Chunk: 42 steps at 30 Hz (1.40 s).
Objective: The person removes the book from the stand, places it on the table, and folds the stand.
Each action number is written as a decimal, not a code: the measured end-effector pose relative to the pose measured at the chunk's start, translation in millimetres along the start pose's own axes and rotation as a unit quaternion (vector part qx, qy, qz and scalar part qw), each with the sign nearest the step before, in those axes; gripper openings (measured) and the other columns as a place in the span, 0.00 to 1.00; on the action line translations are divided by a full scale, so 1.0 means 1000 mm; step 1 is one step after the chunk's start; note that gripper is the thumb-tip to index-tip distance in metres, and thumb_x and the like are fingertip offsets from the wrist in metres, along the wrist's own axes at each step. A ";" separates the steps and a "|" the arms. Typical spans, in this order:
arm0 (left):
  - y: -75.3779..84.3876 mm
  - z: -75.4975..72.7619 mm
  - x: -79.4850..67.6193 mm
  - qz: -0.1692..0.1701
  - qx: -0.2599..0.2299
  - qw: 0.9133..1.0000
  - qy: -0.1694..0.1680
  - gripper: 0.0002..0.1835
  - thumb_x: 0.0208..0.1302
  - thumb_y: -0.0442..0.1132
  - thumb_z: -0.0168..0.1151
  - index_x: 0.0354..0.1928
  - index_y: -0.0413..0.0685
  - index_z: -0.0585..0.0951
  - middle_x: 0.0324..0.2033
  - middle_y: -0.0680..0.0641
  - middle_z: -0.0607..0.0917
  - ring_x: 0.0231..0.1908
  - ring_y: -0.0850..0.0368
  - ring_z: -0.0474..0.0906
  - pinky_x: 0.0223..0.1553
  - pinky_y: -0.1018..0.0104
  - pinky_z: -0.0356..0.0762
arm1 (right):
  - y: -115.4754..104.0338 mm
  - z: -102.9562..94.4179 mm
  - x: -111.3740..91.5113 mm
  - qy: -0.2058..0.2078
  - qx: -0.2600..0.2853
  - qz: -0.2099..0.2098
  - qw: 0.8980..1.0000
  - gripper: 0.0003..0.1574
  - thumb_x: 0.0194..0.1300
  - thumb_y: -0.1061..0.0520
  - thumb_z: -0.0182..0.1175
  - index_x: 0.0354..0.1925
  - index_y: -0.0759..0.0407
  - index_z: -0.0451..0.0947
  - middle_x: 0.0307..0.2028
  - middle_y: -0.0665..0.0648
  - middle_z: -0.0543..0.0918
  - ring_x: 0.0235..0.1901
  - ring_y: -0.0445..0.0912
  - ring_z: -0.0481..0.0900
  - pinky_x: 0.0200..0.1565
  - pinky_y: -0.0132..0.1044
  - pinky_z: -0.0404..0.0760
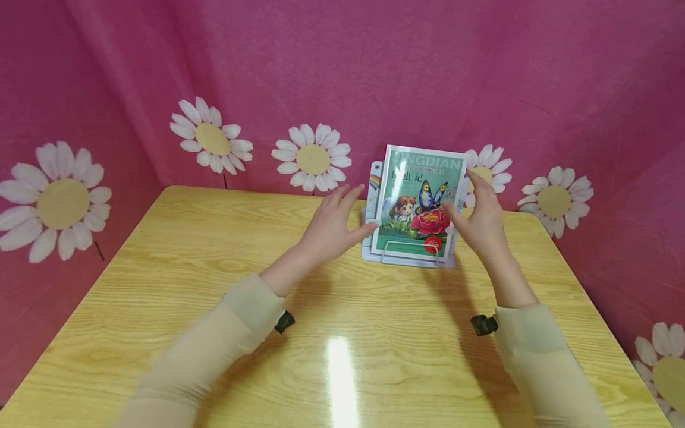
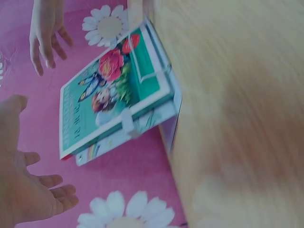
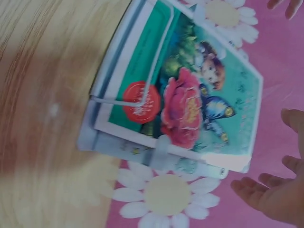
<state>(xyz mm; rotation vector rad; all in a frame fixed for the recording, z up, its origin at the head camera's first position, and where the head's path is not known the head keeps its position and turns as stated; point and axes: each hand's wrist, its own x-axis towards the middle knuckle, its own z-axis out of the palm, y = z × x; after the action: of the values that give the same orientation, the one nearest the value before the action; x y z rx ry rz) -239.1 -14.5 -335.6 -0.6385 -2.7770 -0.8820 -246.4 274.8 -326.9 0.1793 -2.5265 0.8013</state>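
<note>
A green-covered children's book [image 1: 407,193], with a girl, a butterfly and a red flower on its front, leans back on a pale reading stand [image 1: 375,178]. A wire holder crosses the lower cover, and a small light clip [image 2: 129,124] grips the page edge in the left wrist view; another clip [image 3: 161,153] shows in the right wrist view. To the left of the book is my left hand [image 1: 334,223], fingers spread and holding nothing. My right hand [image 1: 481,220] is on the other side, fingers extended. Both wrist views show a gap between hands and book.
The stand is near the back edge of a wooden table [image 1: 214,249]. Behind it hangs a pink curtain [image 1: 342,71] printed with white daisies, and more curtain flanks both sides. A bright light reflection [image 1: 342,380] lies on the tabletop toward the front.
</note>
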 end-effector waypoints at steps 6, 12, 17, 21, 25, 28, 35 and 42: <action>0.005 0.024 0.010 -0.002 -0.078 0.997 0.014 0.41 0.62 0.60 0.57 0.71 0.50 0.58 0.68 0.43 0.62 0.67 0.48 0.58 0.66 0.49 0.60 | 0.014 0.011 0.005 0.056 0.060 0.036 0.996 0.42 0.59 0.53 0.64 0.68 0.59 0.60 0.60 0.67 0.71 0.54 0.60 0.74 0.51 0.54 0.76; 0.004 0.044 0.022 -0.023 -0.140 0.990 0.022 0.39 0.63 0.55 0.58 0.71 0.46 0.58 0.66 0.43 0.64 0.66 0.49 0.59 0.66 0.52 0.61 | 0.026 0.019 0.008 0.060 0.092 0.068 0.992 0.41 0.59 0.54 0.64 0.67 0.62 0.61 0.56 0.68 0.73 0.51 0.59 0.76 0.49 0.49 0.79; 0.002 0.062 0.032 -0.045 -0.158 0.986 0.030 0.39 0.63 0.52 0.59 0.71 0.46 0.56 0.66 0.43 0.64 0.65 0.50 0.61 0.65 0.55 0.63 | 0.036 0.025 0.010 0.045 0.095 0.097 0.990 0.41 0.61 0.52 0.63 0.67 0.63 0.59 0.53 0.67 0.75 0.48 0.58 0.78 0.38 0.25 0.75; 0.001 0.075 0.037 -0.067 -0.175 0.981 0.044 0.39 0.62 0.49 0.62 0.71 0.46 0.58 0.63 0.43 0.67 0.62 0.51 0.64 0.63 0.57 0.66 | 0.040 0.032 0.010 0.033 0.097 0.129 0.986 0.40 0.62 0.50 0.62 0.66 0.64 0.60 0.49 0.65 0.77 0.46 0.55 0.78 0.33 0.19 0.69; 0.003 0.083 0.040 -0.084 -0.192 0.977 0.050 0.40 0.61 0.48 0.63 0.70 0.45 0.58 0.62 0.42 0.68 0.61 0.50 0.66 0.62 0.58 0.67 | 0.043 0.039 0.008 0.025 0.093 0.157 0.983 0.37 0.62 0.49 0.61 0.63 0.65 0.63 0.47 0.64 0.78 0.43 0.51 0.77 0.32 0.19 0.68; 0.004 0.088 0.042 -0.092 -0.199 0.974 0.053 0.40 0.61 0.47 0.64 0.70 0.43 0.58 0.63 0.41 0.67 0.60 0.49 0.67 0.62 0.58 0.68 | 0.045 0.043 0.006 0.025 0.091 0.171 0.981 0.37 0.62 0.48 0.61 0.61 0.66 0.64 0.47 0.65 0.78 0.43 0.52 0.77 0.33 0.19 0.68; 0.002 0.094 0.048 -0.096 -0.205 0.971 0.074 0.36 0.61 0.41 0.64 0.68 0.44 0.62 0.57 0.42 0.71 0.53 0.52 0.73 0.54 0.62 0.74 | 0.043 0.047 0.006 0.018 0.087 0.203 0.975 0.36 0.63 0.45 0.59 0.60 0.67 0.64 0.48 0.65 0.76 0.44 0.51 0.75 0.35 0.22 0.68; -0.003 0.098 0.052 -0.088 -0.206 0.970 0.096 0.33 0.59 0.36 0.65 0.66 0.44 0.66 0.52 0.43 0.74 0.49 0.53 0.75 0.49 0.68 0.75 | 0.039 0.047 0.012 0.002 0.111 0.252 0.961 0.38 0.63 0.43 0.58 0.60 0.67 0.63 0.44 0.58 0.71 0.41 0.42 0.66 0.35 0.23 0.68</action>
<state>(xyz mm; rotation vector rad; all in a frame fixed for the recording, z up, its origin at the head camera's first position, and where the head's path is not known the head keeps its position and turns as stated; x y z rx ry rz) -289.3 57.8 -402.5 -0.3351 -2.5197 -1.4953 -286.2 279.9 -374.1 -0.4109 -2.5009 1.2759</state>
